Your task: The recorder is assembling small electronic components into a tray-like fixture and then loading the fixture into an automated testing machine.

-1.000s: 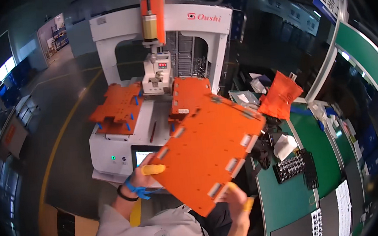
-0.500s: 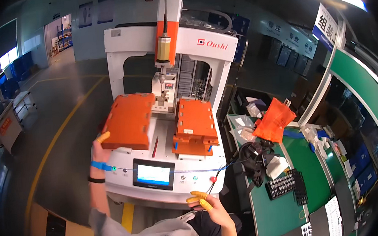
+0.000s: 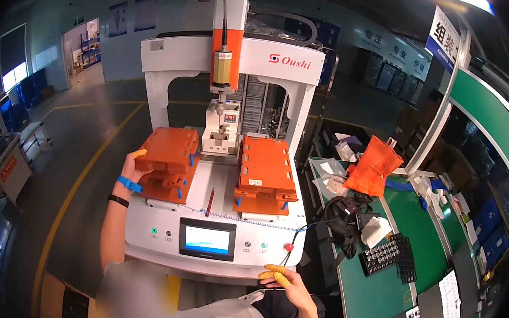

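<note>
My left hand [image 3: 132, 167], with yellow finger cots and a blue wrist strap, grips the outer left edge of an orange fixture plate [image 3: 167, 147]. Under this plate show an orange base and blue pins. A second orange fixture [image 3: 264, 165] stands to the right on the white machine bed, its slotted top plate level on a base with blue pins. My right hand [image 3: 288, 284] hangs low, just in front of the machine's front edge, yellow cots on its fingers. Those fingers are apart, near a black cable; I see nothing held in them.
Between the fixtures lies a red pen-like tool [image 3: 210, 200]. A touchscreen [image 3: 207, 239] and buttons line the front panel. Above rises a driver head [image 3: 222, 68] on a white gantry. The green bench [image 3: 363, 295] at right carries an orange bag [image 3: 373, 167], a black bag and black trays.
The left orange plate has swung away from me and now shows its base and blue pins. My left hand has moved farther back with it. My right hand is slightly lower.
</note>
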A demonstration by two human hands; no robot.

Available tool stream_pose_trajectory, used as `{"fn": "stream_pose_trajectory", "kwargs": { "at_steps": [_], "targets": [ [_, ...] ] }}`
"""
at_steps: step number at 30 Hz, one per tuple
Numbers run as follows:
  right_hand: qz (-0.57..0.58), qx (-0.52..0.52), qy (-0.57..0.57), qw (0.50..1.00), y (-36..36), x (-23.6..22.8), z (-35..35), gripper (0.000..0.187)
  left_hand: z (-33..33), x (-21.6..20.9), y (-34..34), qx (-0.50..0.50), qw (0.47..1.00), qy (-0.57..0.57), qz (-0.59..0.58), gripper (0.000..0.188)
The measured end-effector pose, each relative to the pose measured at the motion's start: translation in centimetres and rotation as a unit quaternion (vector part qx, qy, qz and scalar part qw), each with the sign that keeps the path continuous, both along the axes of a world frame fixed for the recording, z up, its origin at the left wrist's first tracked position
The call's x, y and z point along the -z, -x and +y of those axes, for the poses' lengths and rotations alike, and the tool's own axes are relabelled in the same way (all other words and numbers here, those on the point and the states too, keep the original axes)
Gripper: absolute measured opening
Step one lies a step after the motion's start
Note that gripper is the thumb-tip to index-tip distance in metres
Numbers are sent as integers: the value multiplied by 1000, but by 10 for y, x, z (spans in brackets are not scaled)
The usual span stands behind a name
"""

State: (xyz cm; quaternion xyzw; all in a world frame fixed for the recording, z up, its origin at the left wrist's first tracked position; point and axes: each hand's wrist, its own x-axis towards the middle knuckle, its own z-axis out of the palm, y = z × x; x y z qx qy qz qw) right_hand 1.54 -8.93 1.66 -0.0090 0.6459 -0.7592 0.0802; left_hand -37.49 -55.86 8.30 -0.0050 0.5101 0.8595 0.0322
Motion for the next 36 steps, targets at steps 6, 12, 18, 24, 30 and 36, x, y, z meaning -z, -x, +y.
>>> {"fn": "stream_pose_trajectory", "kwargs": {
  "at_steps": [6, 12, 18, 24, 30, 36],
  "targets": [
    [12, 52, -17, 998, 2, -2, 14, 40, -22, 18, 23, 13, 1000, -13, -5, 28],
    [7, 55, -4, 998, 2, 13, 11, 41, -27, 25, 48, 28, 997, 46, -47, 31],
    [22, 101, 23, 994, -3, 22, 15, 42, -36, 49, 82, -226, 972, 66, -12, 39],
    [36, 143, 30, 989, -6, 26, 21, 41, -7, 35, 63, -457, 831, 311, 61, 46],
    [27, 158, 44, 986, -4, 39, 23, 40, 2, 31, 54, -499, 782, 355, 113, 44],
    [26, 168, 80, 982, -1, 58, 22, 35, 12, 16, 42, -511, 730, 446, 88, 43]
  ]
}}
